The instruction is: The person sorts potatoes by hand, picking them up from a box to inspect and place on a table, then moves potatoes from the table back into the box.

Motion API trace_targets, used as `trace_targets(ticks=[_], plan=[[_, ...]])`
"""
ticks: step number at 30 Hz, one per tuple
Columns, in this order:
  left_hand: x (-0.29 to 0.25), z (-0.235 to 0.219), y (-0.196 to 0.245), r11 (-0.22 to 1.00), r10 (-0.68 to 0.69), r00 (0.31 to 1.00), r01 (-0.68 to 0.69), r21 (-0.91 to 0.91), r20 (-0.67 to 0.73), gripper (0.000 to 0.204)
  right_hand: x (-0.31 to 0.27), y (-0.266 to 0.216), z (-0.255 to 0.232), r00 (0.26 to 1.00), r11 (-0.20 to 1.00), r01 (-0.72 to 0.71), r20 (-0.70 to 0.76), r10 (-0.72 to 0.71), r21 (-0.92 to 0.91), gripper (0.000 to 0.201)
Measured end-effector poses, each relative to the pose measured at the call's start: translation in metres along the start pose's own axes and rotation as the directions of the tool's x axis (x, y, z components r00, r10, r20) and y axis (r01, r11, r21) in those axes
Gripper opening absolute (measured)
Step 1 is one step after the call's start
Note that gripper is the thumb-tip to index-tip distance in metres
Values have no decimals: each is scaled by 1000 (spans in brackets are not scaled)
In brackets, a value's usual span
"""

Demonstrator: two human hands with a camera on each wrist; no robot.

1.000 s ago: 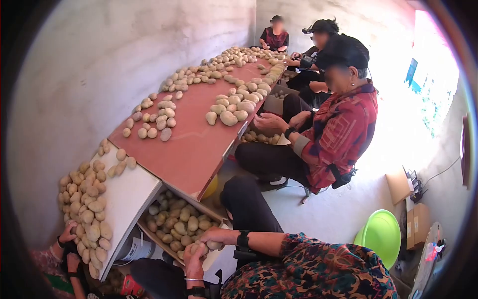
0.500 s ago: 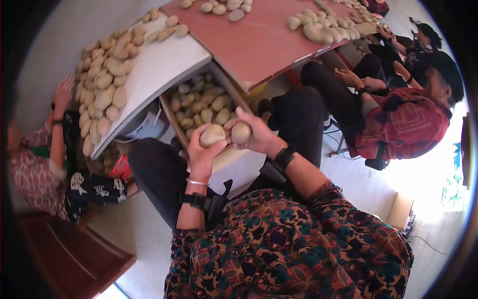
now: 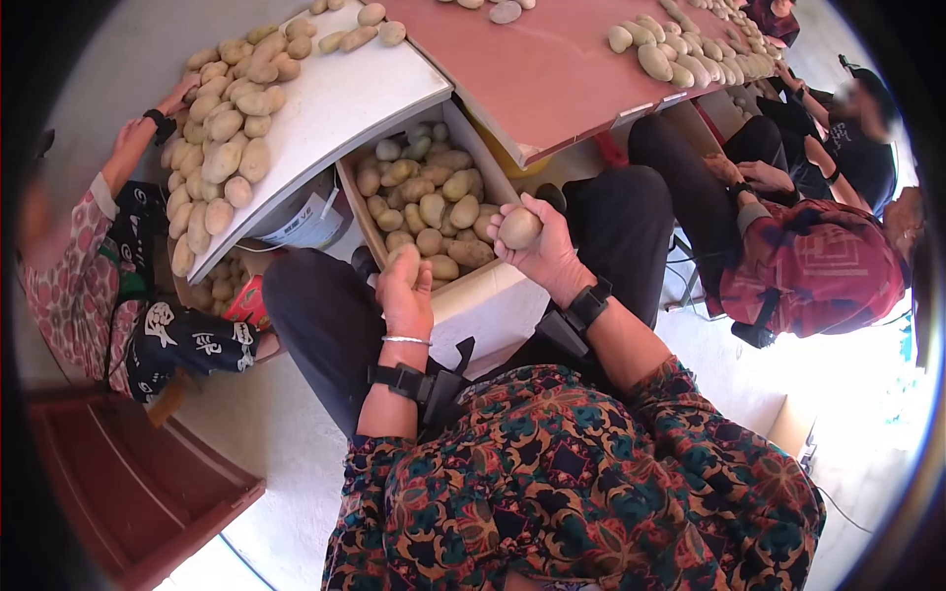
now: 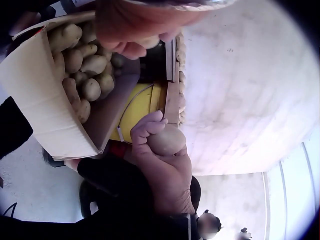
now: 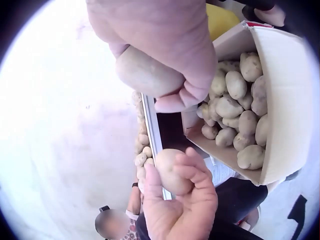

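My left hand (image 3: 406, 305) grips a potato (image 5: 172, 171) in curled fingers, in front of the cardboard box's near edge. A second potato (image 3: 519, 229) lies in my right hand (image 3: 554, 261), with thumb and fingers bent round it; the right wrist view shows its smooth, pale tan side. Both hands are palm up and apart, above the near end of the open cardboard box (image 3: 483, 284). Many potatoes (image 3: 434, 209), tan with some greenish ones at the far end, fill that box between the knees.
A white tabletop (image 3: 370, 84) with a potato heap (image 3: 225, 123) is at left, and a red-brown table (image 3: 512, 74) with more potatoes adjoins it. Under the white top stands a bucket (image 3: 313, 212). One person (image 3: 74, 266) sits at left, others at right. A yellow container (image 4: 137, 112) is beside the box.
The head view has swung downward and to the left. The hands, close together over the box earlier, have separated and turned; each still holds a potato. The person at left now reaches into the heap.
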State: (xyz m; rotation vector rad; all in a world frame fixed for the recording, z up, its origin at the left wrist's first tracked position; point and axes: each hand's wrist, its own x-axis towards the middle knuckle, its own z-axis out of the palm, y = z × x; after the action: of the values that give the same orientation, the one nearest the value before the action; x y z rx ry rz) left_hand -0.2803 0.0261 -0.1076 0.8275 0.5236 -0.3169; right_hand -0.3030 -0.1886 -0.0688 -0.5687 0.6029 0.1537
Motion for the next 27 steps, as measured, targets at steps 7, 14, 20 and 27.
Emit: trace_targets(ticks=[7, 14, 20, 27], plan=[[11, -18, -6, 990, 53, 957, -12, 143, -286, 33, 5, 0, -6, 995, 999, 9, -96, -4, 54, 33], [20, -7, -1, 987, 97, 984, -76, 144, -148, 51, 9, -1, -4, 991, 996, 41, -132, -29, 83, 34], [46, -24, -4, 994, 109, 936, -112, 13, -334, 50, 12, 0, -3, 994, 997, 23, -107, -16, 67, 35], [50, -48, -9, 996, 45, 968, -63, -64, -247, 18, 8, 4, 11, 999, 999, 1, 47, 1, -38, 35]])
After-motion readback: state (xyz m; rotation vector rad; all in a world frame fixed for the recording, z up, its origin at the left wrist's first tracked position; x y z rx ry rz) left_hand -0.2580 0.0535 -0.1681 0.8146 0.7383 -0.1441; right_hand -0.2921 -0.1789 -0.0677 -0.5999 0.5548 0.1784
